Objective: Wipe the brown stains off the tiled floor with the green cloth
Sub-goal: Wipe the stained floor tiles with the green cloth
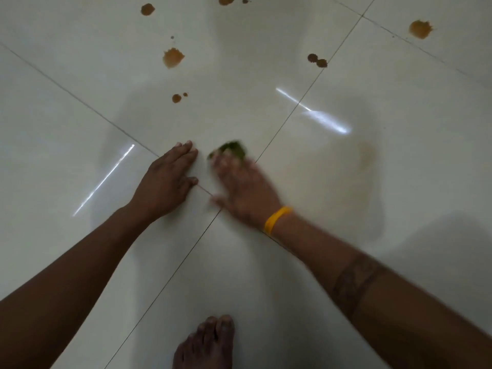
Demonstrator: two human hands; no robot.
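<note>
The right hand (245, 186), blurred, presses down on the green cloth (230, 150), its fingers clamped over most of it so that only a crumpled edge shows beyond them. The left hand (166, 179) lies flat and spread on the tiled floor (80, 155) just beside it, gripping nothing. The patch under the hands looks clean, but farther out several brown stains (173, 57) are untouched, so most of the wiping seems left to do.
</note>
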